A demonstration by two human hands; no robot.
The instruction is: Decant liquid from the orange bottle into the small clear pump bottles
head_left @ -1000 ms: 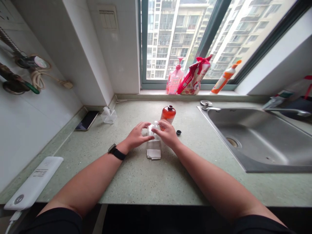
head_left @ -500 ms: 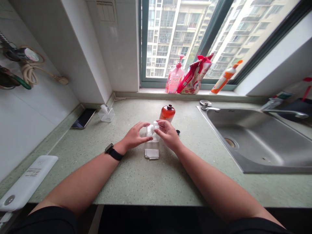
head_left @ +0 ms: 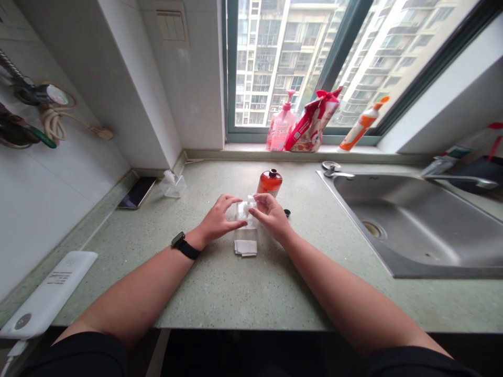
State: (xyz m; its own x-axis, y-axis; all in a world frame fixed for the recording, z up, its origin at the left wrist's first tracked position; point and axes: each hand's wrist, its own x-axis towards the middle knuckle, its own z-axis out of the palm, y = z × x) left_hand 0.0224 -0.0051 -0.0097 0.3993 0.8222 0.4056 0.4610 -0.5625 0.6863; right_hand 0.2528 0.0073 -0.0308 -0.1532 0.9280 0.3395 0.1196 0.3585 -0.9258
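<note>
In front of me stands a clear square container [head_left: 247, 232] with a white pump top [head_left: 250, 200]. My left hand [head_left: 220, 217] curves around the container's left side, thumb toward me and fingers behind, gripping it. The thumb and fingers of my right hand [head_left: 274, 215] close on the white top from the right. Just behind my right hand is an amber bottle [head_left: 270, 181] with an uncapped neck; its lower part is hidden. A small black cap [head_left: 287, 213] lies beside that hand. Folded white paper [head_left: 245, 247] lies in front of the container.
A second clear square container [head_left: 173, 186] and a phone [head_left: 137, 192] are at the back left. A white power bank [head_left: 49, 293] lies at left. The sink [head_left: 424, 230] is at right. A pink pump bottle [head_left: 281, 128], red bag [head_left: 312, 123] and orange-white bottle [head_left: 361, 128] line the sill.
The view has shifted very slightly. Both hands keep almost the same positions around the clear container, with no visible letting go.
</note>
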